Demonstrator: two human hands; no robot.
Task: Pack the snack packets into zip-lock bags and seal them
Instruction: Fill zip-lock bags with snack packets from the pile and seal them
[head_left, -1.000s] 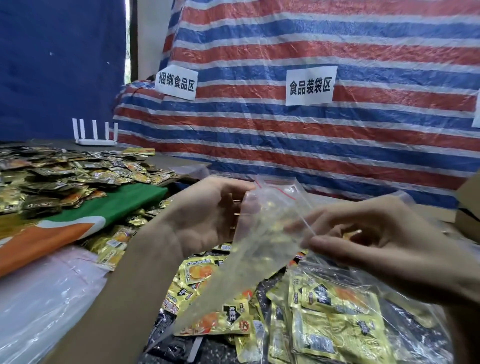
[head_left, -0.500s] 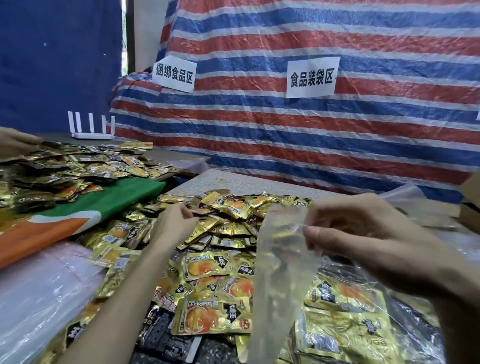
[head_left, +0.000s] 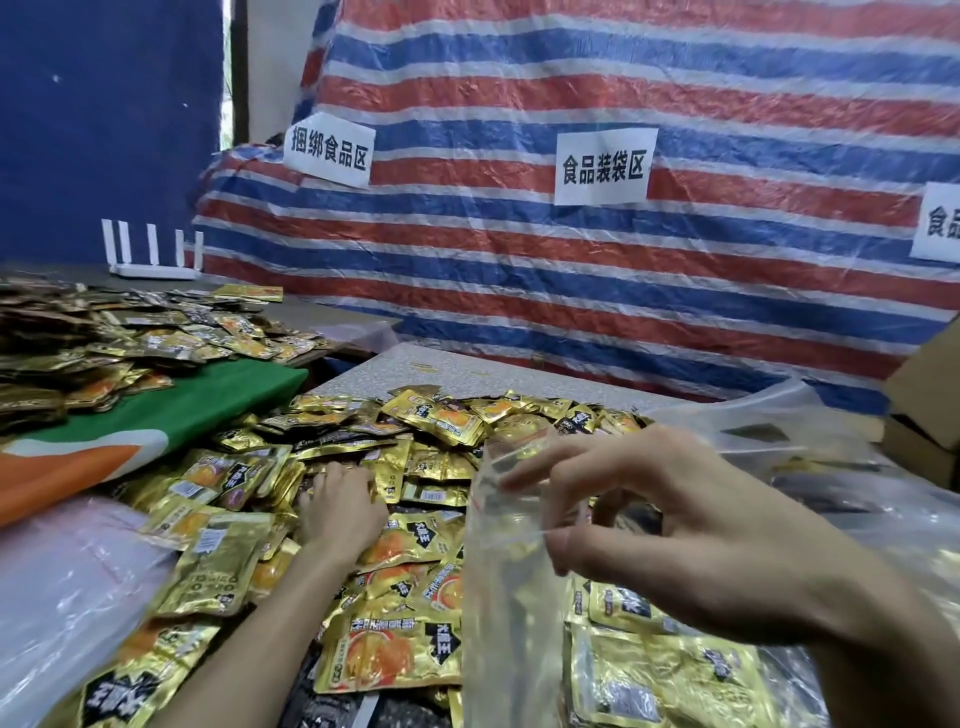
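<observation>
Big striped tarp (head_left: 649, 291) at the back w/ white paper signs (head_left: 605, 166) on it. In front is the table (head_left: 426, 371), mostly under a big heap of gold snack packets (head_left: 436, 421). A clear zip-lock bag (head_left: 511, 597) hangs over the near side of the heap, mouth up. It looks empty. The right hand (head_left: 685, 535) holds it by the top: thumb & one finger pinch the rim, the other fingers stick out loose. The left hand (head_left: 340, 512) lies palm down on the heap, just left of the bag. Its fingertips go in among the packets, so I can't tell if it has got one or is just touching.

How it'll handle, I think: the bag is v. thin, soft & floppy, so the mouth will flop shut unless it's held at the rim by the zip. The packets look light, flat & shiny, prob. slippery, so they may slide off each other. Best to take one by an edge or its flat sides.

Hard to see: the bottom of the bag is cut off by the frame. Low on the right, more packets seem to be under clear plastic, but it's blurry, so not sure. The zip strip is too thin to make out.
</observation>
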